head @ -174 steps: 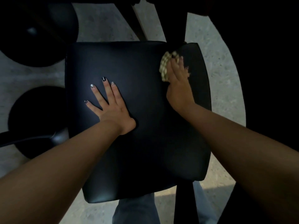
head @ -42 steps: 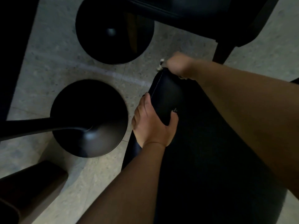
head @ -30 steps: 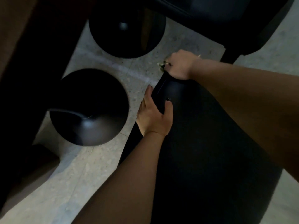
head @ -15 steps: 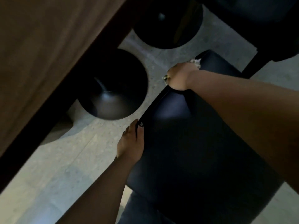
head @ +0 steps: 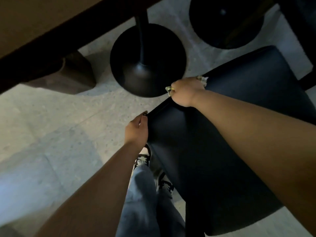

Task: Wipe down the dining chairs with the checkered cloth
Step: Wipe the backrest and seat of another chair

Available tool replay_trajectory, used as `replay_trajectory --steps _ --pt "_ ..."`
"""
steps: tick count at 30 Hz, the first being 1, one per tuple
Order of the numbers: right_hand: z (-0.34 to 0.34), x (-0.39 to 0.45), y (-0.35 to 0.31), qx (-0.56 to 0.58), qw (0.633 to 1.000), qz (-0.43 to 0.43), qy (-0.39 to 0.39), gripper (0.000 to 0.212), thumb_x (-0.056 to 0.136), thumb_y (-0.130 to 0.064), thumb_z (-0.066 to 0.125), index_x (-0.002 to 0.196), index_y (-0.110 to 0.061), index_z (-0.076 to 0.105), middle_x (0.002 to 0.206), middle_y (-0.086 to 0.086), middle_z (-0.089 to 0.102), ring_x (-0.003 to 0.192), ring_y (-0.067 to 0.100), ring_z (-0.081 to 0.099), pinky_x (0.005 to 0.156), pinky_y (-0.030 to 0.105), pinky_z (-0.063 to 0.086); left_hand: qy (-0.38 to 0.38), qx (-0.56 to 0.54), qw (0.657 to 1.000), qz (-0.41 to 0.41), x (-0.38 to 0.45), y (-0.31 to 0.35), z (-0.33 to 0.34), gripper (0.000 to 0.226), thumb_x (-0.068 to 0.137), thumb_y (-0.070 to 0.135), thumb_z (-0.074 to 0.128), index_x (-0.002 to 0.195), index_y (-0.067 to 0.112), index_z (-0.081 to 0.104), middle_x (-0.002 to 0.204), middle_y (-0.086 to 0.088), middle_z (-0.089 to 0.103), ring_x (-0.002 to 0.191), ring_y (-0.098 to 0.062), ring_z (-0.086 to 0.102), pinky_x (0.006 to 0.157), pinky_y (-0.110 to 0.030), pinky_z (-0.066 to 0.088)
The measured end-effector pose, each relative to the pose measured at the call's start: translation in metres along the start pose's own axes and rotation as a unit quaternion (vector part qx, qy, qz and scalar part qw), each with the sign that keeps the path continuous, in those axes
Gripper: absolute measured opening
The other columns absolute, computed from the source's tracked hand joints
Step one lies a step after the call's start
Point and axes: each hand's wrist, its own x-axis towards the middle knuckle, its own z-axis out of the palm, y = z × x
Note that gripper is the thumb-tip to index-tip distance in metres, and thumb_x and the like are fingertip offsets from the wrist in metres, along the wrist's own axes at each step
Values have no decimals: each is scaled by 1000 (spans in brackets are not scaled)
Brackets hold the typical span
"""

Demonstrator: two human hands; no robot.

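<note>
A: We have the right hand [head: 185,92] curled over the far left edge of the black padded chair seat [head: 222,134]; its fingers grip the checkered cloth [head: 203,80], and only pale bits of it peek out at both sides of the fist.

B: And our left hand [head: 136,130]?

A: It sits at the seat's left edge, nearer to us; the thumb lies along the rim, and the other fingers drop behind the edge, so we cannot tell how tightly they curl.

B: Around us?

A: A round black pedestal base [head: 147,60] stands on the speckled floor [head: 59,125] just beyond the seat; a second base [head: 225,23] lies further right; a brown tabletop [head: 42,19] crosses the upper left; our jeans [head: 145,194] and sneakers [head: 143,158] show below.
</note>
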Motion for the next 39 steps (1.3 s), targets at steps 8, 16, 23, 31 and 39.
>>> replay_trajectory --steps 8,16,23,31,39 --pt "30 -4 -100 -50 995 -74 -33 31 90 -33 44 104 -16 66 109 12 65 97 32 62 70 33 43 -76 -249 954 -148 -21 -23 -31 44 104 37 37 136 12 55 132 -7 61 120 -17 58 101 -32 43" --pt "44 -45 -146 -276 905 -301 -117 18 82 -20 47 78 -22 64 94 4 67 87 25 58 76 32 46 -43 -248 945 -208 -46 -69 -56 49 105 39 33 136 9 54 133 -10 60 121 -21 57 110 -41 38" --pt "73 -105 -141 -461 739 -446 -206 27 90 -27 43 99 -20 68 99 0 67 88 21 60 88 35 40 -69 -278 931 -226 -70 -92 -61 47 105 35 34 137 5 52 132 -13 60 122 -22 55 96 -30 40" --pt "95 -164 -126 -328 795 -400 -316 21 89 -20 43 79 -14 61 87 8 64 70 21 42 83 37 41 -115 -284 926 -219 -79 -84 -65 48 105 35 33 138 5 50 136 -16 56 126 -24 52 96 -29 36" --pt "24 -127 -129 114 973 -198 -34 19 91 -35 53 81 -20 57 78 1 59 73 25 57 61 30 38 -122 -232 949 -174 -76 -60 -49 44 104 40 34 129 12 58 125 -10 65 112 -21 60 98 -35 43"
